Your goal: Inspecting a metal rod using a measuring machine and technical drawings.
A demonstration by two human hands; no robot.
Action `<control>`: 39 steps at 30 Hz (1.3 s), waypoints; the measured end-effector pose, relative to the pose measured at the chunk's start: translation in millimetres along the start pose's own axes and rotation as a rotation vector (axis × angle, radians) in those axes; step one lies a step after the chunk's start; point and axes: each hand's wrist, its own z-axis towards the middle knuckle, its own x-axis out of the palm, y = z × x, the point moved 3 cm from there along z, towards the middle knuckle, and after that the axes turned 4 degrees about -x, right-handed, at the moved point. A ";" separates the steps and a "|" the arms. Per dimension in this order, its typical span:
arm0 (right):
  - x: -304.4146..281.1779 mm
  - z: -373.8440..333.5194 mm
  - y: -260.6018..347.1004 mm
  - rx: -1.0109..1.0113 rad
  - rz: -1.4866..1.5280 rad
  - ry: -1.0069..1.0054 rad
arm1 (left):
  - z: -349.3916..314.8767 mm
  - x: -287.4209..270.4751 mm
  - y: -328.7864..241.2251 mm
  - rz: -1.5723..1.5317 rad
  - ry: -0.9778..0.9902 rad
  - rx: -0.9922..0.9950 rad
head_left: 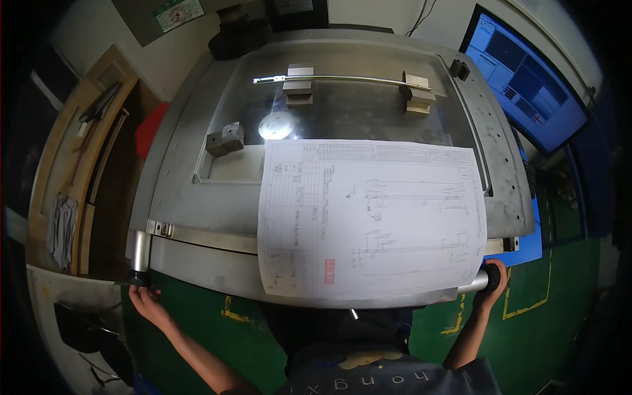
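Observation:
At the table's left front corner, my left hand (147,305) has its fingers at the lower end of a black knob (139,277) on a silver cylinder. My right hand (495,289) curls round a matching black knob (489,278) at the right front corner. Between them a large printed drawing sheet (375,217) lies over the front of the grey machine table (178,145), partly overhanging its edge. Farther back, a thin metal rod (355,79) rests across two stepped metal blocks, the left block (300,93) and the right block (419,100), on a glass plate.
Small metal blocks (226,139) sit left on the glass, beside a bright round light spot (276,125). A monitor (523,76) stands at the right, with a blue sheet (530,243) below it. A wooden cabinet (89,171) is at the left. A short silver lever (354,315) sticks out in front.

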 end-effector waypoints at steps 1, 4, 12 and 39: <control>0.3 0.5 1.1 -0.001 0.013 0.006 | 0.0 0.6 1.0 -0.017 0.008 0.006; 0.6 1.2 0.7 0.024 0.045 0.000 | 3.6 -3.2 7.2 -0.007 0.067 -0.036; -0.8 5.5 4.5 0.065 0.272 -0.027 | -13.6 27.7 -106.4 0.439 -0.128 0.780; -10.7 4.0 -12.7 0.164 0.217 -0.140 | -8.7 337.9 -177.4 0.145 1.407 0.093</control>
